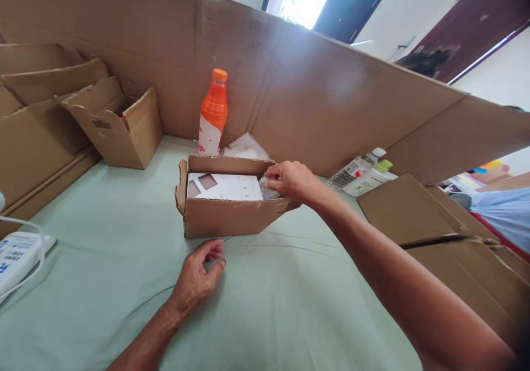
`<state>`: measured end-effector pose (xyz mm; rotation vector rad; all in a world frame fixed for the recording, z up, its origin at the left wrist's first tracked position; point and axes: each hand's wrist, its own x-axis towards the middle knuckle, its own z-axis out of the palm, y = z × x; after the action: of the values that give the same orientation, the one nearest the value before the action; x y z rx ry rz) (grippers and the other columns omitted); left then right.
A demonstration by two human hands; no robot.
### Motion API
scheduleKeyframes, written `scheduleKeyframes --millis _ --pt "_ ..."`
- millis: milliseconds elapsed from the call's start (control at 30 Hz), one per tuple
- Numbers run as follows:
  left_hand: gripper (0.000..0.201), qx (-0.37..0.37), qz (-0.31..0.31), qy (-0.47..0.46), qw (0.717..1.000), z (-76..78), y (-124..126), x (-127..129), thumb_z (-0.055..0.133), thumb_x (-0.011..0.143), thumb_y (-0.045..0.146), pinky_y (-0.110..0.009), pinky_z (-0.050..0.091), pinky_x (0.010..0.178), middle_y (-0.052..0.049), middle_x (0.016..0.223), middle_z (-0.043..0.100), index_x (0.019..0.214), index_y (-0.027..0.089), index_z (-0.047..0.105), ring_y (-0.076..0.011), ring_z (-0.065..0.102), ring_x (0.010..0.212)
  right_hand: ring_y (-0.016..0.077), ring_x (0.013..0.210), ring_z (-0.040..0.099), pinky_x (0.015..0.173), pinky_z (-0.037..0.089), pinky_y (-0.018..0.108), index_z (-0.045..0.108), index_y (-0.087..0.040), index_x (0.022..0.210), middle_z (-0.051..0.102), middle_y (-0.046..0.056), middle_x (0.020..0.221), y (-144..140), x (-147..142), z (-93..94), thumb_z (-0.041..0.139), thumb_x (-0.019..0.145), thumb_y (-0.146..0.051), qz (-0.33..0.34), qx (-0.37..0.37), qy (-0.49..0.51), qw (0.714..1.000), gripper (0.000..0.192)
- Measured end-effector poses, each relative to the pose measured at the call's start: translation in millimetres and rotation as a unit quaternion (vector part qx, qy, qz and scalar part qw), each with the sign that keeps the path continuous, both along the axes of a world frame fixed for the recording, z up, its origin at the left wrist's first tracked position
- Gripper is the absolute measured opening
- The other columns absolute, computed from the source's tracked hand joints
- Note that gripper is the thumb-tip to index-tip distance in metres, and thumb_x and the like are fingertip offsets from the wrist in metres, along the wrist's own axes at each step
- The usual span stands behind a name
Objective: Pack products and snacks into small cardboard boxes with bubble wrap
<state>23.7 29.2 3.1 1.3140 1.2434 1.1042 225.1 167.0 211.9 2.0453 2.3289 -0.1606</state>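
My right hand [290, 180] reaches over the right end of the open box [226, 208], fingers pressed together on a small clear plastic bag [268, 190] that sits just inside, against the white card [226, 187] that fills most of the box. My left hand [199, 271] rests on the green cloth [103, 249] just in front of the box, fingers loosely curled, holding nothing and not touching the cardboard.

The box looks light and stands a little askew. With my left hand off it, I think a pull or push from the right could slide it across the cloth or tip it toward me. The right end flap is bent outward under my wrist; leaning on it could crush it or lever the box up.

The bag is slick and crumpled, so my grip could slip, or it could snag on the card and drag it out of place.

Behind the box stands an orange bottle [213, 114], near some white wrapping [246, 146]. If the box gets shoved back, it may knock the bottle over. Two more bottles [362, 173] lie on their sides to the right, close to my forearm, and a careless sweep could roll them.
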Motion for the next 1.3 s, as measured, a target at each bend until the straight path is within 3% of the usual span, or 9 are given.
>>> scheduleKeyframes --millis 267,400,500,600,700,833,967,1133,1300 --pt "0.038 0.013 0.008 0.019 1.000 -0.1 2 1 0.061 0.076 0.035 -0.035 0.059 0.077 -0.010 0.093 0.076 0.107 0.015 0.071 -0.0197 0.070 0.081 0.0211 0.084 0.067 0.064 0.041 0.026 0.082 -0.025 0.088 0.078 0.005 0.089 16 -12 -2.7 0.066 0.081 -0.022 0.040 0.004 -0.088 0.995 0.017" --pt "0.033 0.022 0.017 0.034 0.999 5.8 -1 -4 0.061 0.079 0.037 -0.032 0.059 0.072 -0.009 0.092 0.075 0.103 0.017 0.072 -0.0201 0.070 0.081 0.0169 0.074 0.065 0.061 0.038 0.026 0.081 -0.023 0.084 0.077 0.002 0.081 0 -2 2.7 0.061 0.082 -0.016 0.061 0.040 0.004 0.997 0.021" --pt "0.031 0.045 0.077 0.058 0.994 11.6 -10 -16 0.061 0.082 0.040 -0.032 0.058 0.072 -0.008 0.097 0.074 0.103 0.019 0.072 -0.0214 0.069 0.086 0.0146 0.066 0.062 0.062 0.041 0.026 0.079 -0.021 0.087 0.076 0.001 0.078 -39 25 3.8 0.057 0.089 -0.023 0.045 0.182 0.153 0.970 0.023" --pt "0.039 0.058 0.186 0.067 0.979 15.3 -21 -31 0.064 0.083 0.041 -0.034 0.057 0.082 -0.008 0.112 0.070 0.116 0.022 0.067 -0.0217 0.067 0.095 0.0146 0.062 0.061 0.061 0.045 0.027 0.076 -0.019 0.090 0.074 0.003 0.076 -83 63 -17.8 0.057 0.091 -0.033 -0.016 0.281 0.273 0.920 0.024" --pt "0.058 0.036 0.236 0.030 0.971 19.8 -21 -38 0.067 0.082 0.041 -0.038 0.055 0.093 -0.010 0.135 0.060 0.136 0.025 0.055 -0.0243 0.064 0.111 0.0170 0.069 0.064 0.060 0.048 0.028 0.072 -0.017 0.104 0.076 0.007 0.091 -103 83 -63.0 0.062 0.086 -0.038 -0.057 0.207 0.341 0.915 0.029" --pt "0.074 0.017 0.207 0.012 0.978 34.5 1 -36 0.069 0.079 0.038 -0.041 0.053 0.101 -0.010 0.151 0.049 0.147 0.028 0.043 -0.0283 0.056 0.129 0.0189 0.079 0.065 0.065 0.052 0.031 0.060 -0.017 0.122 0.071 0.012 0.113 -86 62 -117.8 0.068 0.078 -0.038 -0.037 0.050 0.358 0.932 0.049" --pt "0.061 0.001 0.194 0.036 0.980 50.9 23 -30 0.068 0.074 0.039 -0.039 0.054 0.096 -0.011 0.131 0.063 0.132 0.022 0.056 -0.0303 0.057 0.128 0.0184 0.068 0.060 0.064 0.050 0.033 0.057 -0.019 0.092 0.068 0.006 0.086 -81 34 -135.2 0.062 0.081 -0.035 -0.049 0.073 0.322 0.943 0.020" --pt "0.056 -0.018 0.135 0.029 0.990 52.1 11 -3 0.067 0.071 0.042 -0.034 0.057 0.083 -0.012 0.120 0.066 0.122 0.019 0.058 -0.0267 0.068 0.106 0.0166 0.060 0.057 0.058 0.048 0.031 0.054 -0.022 0.079 0.065 0.005 0.078 -156 65 -144.7 0.061 0.084 -0.038 -0.088 0.173 0.315 0.929 0.019" --pt "0.054 -0.058 -0.015 0.026 0.998 38.3 -48 45 0.065 0.079 0.048 -0.033 0.061 0.077 -0.014 0.121 0.067 0.123 0.018 0.056 -0.0243 0.073 0.092 0.0197 0.057 0.060 0.052 0.049 0.033 0.060 -0.022 0.079 0.068 0.006 0.073 -253 129 -142.8 0.064 0.084 -0.049 -0.225 0.172 0.329 0.901 0.029"
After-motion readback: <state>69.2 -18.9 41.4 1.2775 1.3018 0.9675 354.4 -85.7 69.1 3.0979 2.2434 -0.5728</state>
